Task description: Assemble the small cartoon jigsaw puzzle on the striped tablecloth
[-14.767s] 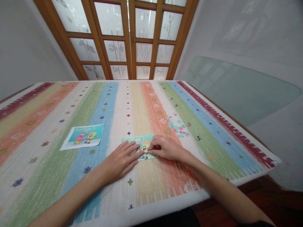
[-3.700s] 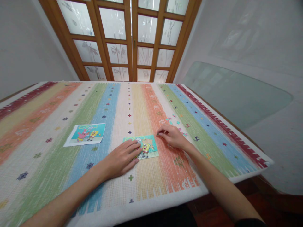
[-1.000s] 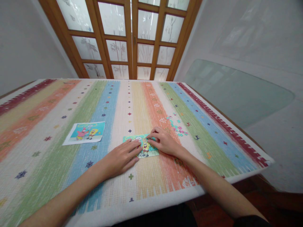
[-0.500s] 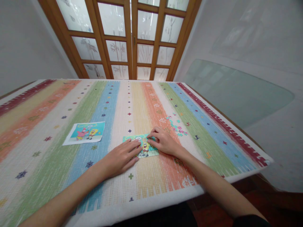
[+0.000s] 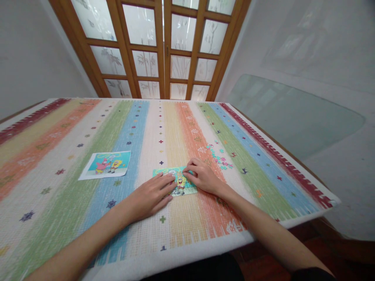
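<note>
A small cartoon jigsaw puzzle [image 5: 181,186] lies on the striped tablecloth in front of me, showing a yellow square figure on a teal ground. My left hand [image 5: 154,194] rests flat over its left part, fingers stretched out. At the puzzle's upper right, my right hand [image 5: 202,174] has thumb and fingertips pinched together against the surface. A teal bit shows by those fingertips, but whether it is a loose puzzle piece or part of the puzzle is too small to tell. Both hands hide portions of the picture.
Loose pink and teal puzzle pieces [image 5: 221,159] are scattered to the right, beyond my right hand. A printed reference picture [image 5: 108,163] on white paper lies to the left. The tablecloth [image 5: 146,238] ends at the near table edge. Wooden glazed doors [image 5: 164,50] stand behind the table.
The view has shifted very slightly. Both hands keep their places on the puzzle, with no clear movement of any piece.
</note>
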Tool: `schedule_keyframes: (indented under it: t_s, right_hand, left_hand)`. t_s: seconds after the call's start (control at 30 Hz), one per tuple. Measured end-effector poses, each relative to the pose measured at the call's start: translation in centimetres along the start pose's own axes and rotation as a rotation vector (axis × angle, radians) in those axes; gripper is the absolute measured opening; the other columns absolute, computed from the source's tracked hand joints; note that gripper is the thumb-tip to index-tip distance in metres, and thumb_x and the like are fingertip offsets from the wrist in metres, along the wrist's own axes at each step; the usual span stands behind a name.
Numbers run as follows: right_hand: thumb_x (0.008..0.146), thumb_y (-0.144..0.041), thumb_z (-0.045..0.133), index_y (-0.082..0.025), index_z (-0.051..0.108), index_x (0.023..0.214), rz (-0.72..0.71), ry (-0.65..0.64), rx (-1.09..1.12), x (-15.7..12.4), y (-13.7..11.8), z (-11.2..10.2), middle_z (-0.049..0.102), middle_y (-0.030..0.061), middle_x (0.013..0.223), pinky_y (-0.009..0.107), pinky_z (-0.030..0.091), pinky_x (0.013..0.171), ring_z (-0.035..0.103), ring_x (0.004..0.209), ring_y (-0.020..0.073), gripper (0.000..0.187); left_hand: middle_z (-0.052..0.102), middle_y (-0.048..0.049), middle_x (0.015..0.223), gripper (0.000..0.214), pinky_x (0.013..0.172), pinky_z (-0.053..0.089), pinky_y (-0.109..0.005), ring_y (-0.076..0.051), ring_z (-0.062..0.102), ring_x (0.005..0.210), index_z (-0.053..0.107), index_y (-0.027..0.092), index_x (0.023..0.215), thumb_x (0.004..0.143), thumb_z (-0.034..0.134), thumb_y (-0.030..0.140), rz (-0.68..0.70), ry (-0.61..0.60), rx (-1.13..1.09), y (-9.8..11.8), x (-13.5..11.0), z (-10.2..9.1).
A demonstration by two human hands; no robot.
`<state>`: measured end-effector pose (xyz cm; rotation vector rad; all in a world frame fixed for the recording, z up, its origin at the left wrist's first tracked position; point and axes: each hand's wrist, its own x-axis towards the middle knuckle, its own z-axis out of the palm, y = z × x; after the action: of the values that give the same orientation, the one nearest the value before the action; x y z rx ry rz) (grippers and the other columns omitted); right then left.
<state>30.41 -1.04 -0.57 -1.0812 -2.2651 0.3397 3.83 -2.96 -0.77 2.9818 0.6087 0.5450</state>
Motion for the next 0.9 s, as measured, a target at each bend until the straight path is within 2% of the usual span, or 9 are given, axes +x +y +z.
schedule_keyframes:
  t_s: [0.47,0.63,0.9]
  right_hand:
    - [0.091,-0.018,0.067,-0.018,0.071,0.085,0.068,-0.001,0.02,0.04,-0.13,0.18,0.06,0.0047,0.088,0.031,0.045,0.071,0.055,0.078,0.0169,0.008]
    - [0.09,-0.017,0.069,-0.018,0.072,0.085,0.132,-0.001,0.072,0.02,-0.24,0.21,0.06,0.0031,0.086,0.029,0.044,0.07,0.054,0.074,0.0146,0.005]
    - [0.088,-0.015,0.071,-0.018,0.071,0.082,0.178,0.04,0.103,0.02,-0.5,0.69,0.059,0.0013,0.08,0.029,0.042,0.069,0.054,0.074,0.0146,0.007]
  left_hand:
    - [0.057,-0.0142,0.144,0.038,0.115,0.042,-0.054,-0.028,0.051,0.136,0.053,0.018,0.141,0.107,0.042,0.03,-0.018,0.014,-0.064,0.0,0.01,0.01]
    - [0.056,-0.0151,0.144,0.038,0.115,0.043,-0.054,-0.029,0.051,0.136,0.053,0.015,0.14,0.107,0.041,0.029,-0.015,0.003,-0.052,0.0,0.03,0.05]
    - [0.058,-0.0135,0.142,0.038,0.115,0.042,-0.053,-0.027,0.053,0.134,0.053,0.018,0.141,0.107,0.043,0.03,-0.023,0.013,-0.08,0.0,0.2,-0.1]
